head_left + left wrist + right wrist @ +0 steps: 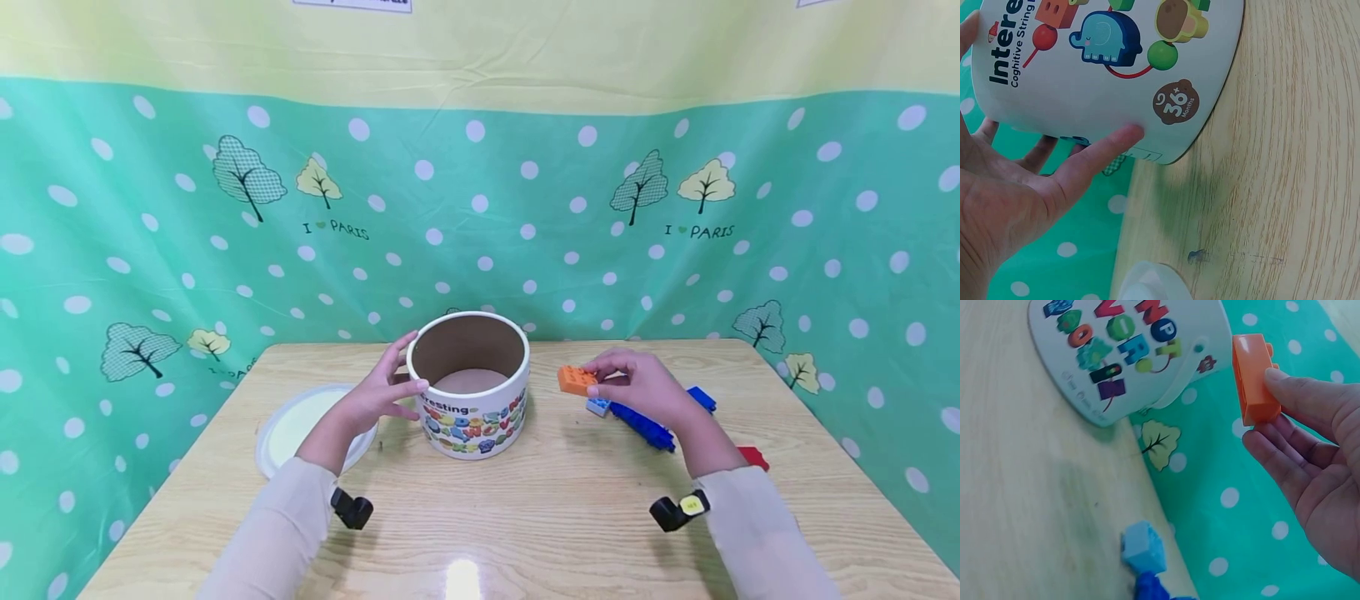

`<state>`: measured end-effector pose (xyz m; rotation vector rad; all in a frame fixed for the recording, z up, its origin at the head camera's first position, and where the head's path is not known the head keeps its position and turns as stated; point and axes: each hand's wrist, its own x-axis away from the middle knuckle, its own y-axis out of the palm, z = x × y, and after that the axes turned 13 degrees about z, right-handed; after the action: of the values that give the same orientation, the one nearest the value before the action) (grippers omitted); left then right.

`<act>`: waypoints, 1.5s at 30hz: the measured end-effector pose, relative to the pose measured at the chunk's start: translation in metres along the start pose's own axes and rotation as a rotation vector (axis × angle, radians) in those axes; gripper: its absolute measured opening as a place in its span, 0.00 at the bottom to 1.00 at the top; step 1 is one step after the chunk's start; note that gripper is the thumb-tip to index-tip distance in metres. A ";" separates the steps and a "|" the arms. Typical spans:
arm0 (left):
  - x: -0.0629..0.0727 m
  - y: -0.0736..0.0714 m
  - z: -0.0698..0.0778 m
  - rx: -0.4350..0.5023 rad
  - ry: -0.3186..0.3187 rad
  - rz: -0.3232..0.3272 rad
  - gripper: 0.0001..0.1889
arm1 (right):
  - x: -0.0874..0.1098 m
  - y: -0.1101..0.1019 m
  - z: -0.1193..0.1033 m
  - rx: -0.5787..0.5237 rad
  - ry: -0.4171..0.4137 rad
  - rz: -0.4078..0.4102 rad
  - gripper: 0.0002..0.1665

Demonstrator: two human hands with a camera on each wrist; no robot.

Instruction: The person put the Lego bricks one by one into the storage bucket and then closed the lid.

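Note:
A round white bucket [471, 408] with coloured letters printed on its side stands upright and uncovered; its visible inside is bare. My left hand [372, 392] is spread against the bucket's left side, its thumb at the rim. In the left wrist view a straight fingertip [1132, 133] lies on the printed wall. To the right of the bucket, above the table, my right hand [637, 385] pinches an orange building block [576, 381] between thumb and fingers. The right wrist view shows the orange block [1256, 381] with its studs toward the thumb.
A white round lid [300, 423] lies on the table left of the bucket. Beneath the right hand are a light blue block [597, 407] and dark blue blocks [647, 427]. Another blue block [702, 398] and a red block [753, 457] lie near the right forearm. A polka-dot curtain [480, 233] hangs behind.

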<state>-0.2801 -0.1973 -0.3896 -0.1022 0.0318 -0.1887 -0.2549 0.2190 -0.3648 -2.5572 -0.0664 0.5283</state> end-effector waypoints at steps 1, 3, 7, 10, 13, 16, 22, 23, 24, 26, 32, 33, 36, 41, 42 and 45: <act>0.000 0.000 0.000 0.000 -0.001 0.000 0.47 | -0.002 0.000 -0.002 -0.001 0.001 0.001 0.19; 0.000 0.001 0.001 0.001 -0.003 0.000 0.47 | -0.006 0.000 -0.007 -0.007 0.004 0.003 0.19; 0.000 0.001 0.002 0.000 -0.006 0.003 0.47 | -0.013 -0.001 -0.015 -0.008 -0.006 0.010 0.19; 0.000 0.001 0.002 0.000 -0.006 0.004 0.47 | -0.017 -0.001 -0.020 -0.010 0.001 0.017 0.20; 0.000 0.001 0.001 0.001 -0.004 0.002 0.47 | -0.021 -0.001 -0.026 -0.037 0.027 0.016 0.20; 0.001 0.001 0.001 0.002 -0.005 0.001 0.47 | -0.025 0.000 -0.033 -0.065 0.070 0.008 0.21; 0.001 0.000 0.001 0.007 -0.005 0.002 0.48 | -0.037 0.001 -0.047 0.001 0.075 0.002 0.22; 0.001 0.000 0.001 0.006 -0.005 0.002 0.48 | -0.039 0.001 -0.049 0.012 0.061 0.001 0.22; 0.001 0.000 0.000 0.006 -0.005 0.003 0.48 | -0.041 0.002 -0.050 0.016 0.048 -0.001 0.22; 0.001 0.000 0.000 0.005 -0.004 0.004 0.47 | -0.045 0.003 -0.053 0.017 0.021 -0.006 0.21; 0.000 0.001 -0.001 0.005 -0.004 0.003 0.47 | -0.054 0.008 -0.059 0.029 -0.003 -0.024 0.21; 0.000 0.001 -0.001 0.006 -0.004 0.003 0.47 | -0.055 0.009 -0.060 0.039 -0.009 -0.026 0.21; 0.000 0.001 -0.001 0.008 -0.003 0.003 0.47 | -0.060 0.011 -0.064 0.065 -0.034 -0.032 0.19; 0.000 0.000 -0.001 0.008 -0.003 0.004 0.47 | -0.069 0.016 -0.071 0.087 -0.086 -0.037 0.18; 0.000 0.000 -0.001 0.006 -0.003 0.004 0.47 | -0.071 0.016 -0.073 0.092 -0.088 -0.038 0.18; 0.000 0.000 -0.001 0.001 -0.002 0.004 0.47 | -0.076 0.020 -0.078 0.092 -0.088 -0.049 0.18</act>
<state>-0.2799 -0.1970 -0.3905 -0.1014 0.0296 -0.1843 -0.2965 0.1526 -0.2867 -2.4365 -0.1330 0.6105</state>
